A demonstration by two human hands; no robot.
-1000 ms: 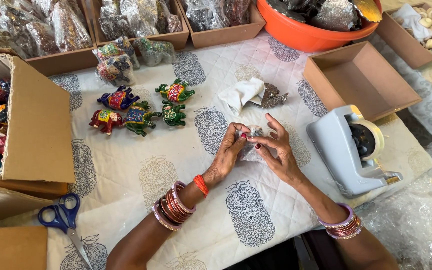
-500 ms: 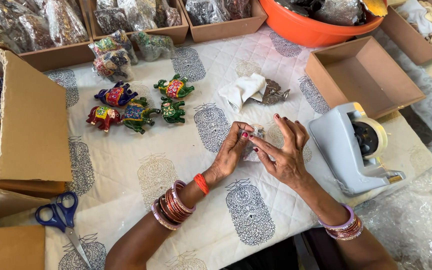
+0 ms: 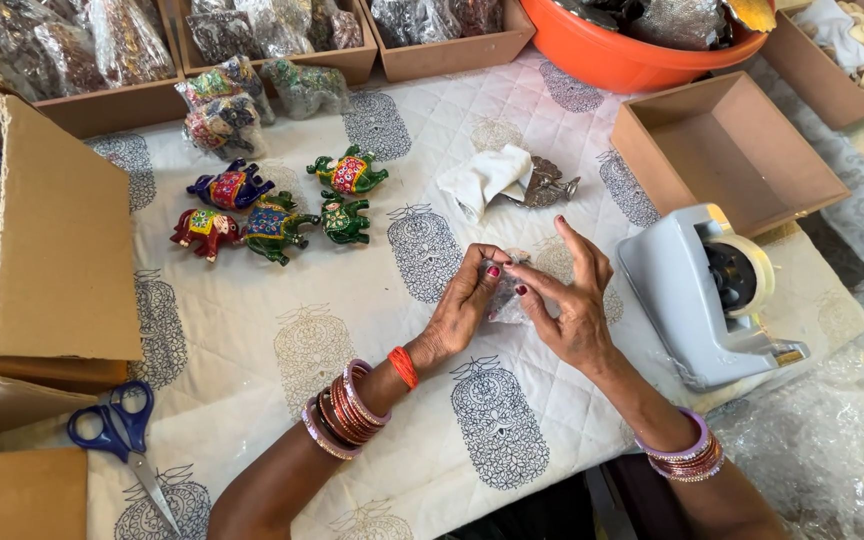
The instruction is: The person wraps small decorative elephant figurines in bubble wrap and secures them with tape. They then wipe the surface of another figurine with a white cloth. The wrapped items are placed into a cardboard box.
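Note:
My left hand (image 3: pixel 462 305) and my right hand (image 3: pixel 572 300) meet over the white printed cloth (image 3: pixel 252 330), both pinching a small object wrapped in clear plastic (image 3: pixel 505 295). What lies inside the wrap is mostly hidden by my fingers. Both wrists wear stacked bangles. A grey tape dispenser (image 3: pixel 707 290) stands just right of my right hand. Several painted elephant figurines (image 3: pixel 272 205) lie on the cloth beyond my left hand. A folded white cloth (image 3: pixel 487 178) and a small metal figurine (image 3: pixel 547 187) rest just past my fingers.
Blue-handled scissors (image 3: pixel 117 435) lie at the near left. A large cardboard box (image 3: pixel 47 260) holding more figurines sits at the left. An empty shallow brown box (image 3: pixel 727 150) is at the right, an orange tub (image 3: pixel 632 50) behind it. Boxes of wrapped items (image 3: pixel 272 30) line the far edge.
My hands have stayed in the same spot; the fingers shifted a little around the plastic-wrapped piece, and the right hand's fingers spread upward.

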